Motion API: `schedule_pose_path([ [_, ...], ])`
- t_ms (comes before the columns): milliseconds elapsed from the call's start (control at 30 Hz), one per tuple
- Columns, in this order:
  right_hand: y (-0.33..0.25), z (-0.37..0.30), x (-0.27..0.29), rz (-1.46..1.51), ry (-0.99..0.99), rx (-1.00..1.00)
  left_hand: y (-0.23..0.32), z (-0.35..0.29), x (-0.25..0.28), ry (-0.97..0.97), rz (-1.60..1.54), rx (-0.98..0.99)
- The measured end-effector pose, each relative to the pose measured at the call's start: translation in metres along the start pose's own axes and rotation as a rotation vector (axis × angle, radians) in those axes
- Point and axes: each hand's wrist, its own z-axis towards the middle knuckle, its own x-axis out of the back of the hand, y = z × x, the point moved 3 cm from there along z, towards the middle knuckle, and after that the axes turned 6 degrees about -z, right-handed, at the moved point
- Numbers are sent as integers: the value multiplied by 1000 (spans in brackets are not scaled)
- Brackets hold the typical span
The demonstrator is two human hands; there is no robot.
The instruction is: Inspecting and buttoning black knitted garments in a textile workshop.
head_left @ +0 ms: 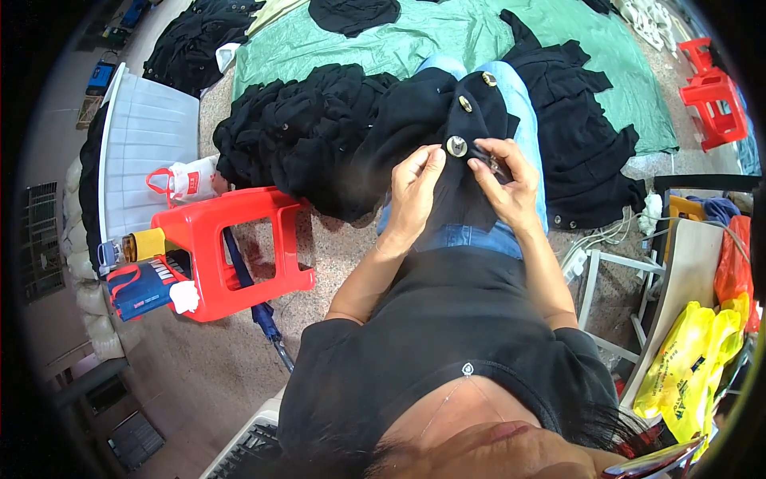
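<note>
The left hand (413,188) and right hand (511,182) pinch a black garment (435,116) on either side of a shiny round button (456,146); whether the right also grips something small cannot be told. The garment lies across the lap, over pale-blue jeans (524,104). Its cloth appears soft, limp and light, best held at the buttoned edge; the button looks hard, smooth. Beyond: a crumpled black heap (295,132), a creased green sheet (463,33), a rigid red stool (219,211).
</note>
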Motion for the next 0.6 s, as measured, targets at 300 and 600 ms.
schedule_pose_path([
  [300, 20, -10, -2, 194, 33, -124, 22, -5, -17, -31, 372, -254],
  [600, 15, -9, 0, 21, -7, 78, 20, -7, -18, -112, 379, -249],
])
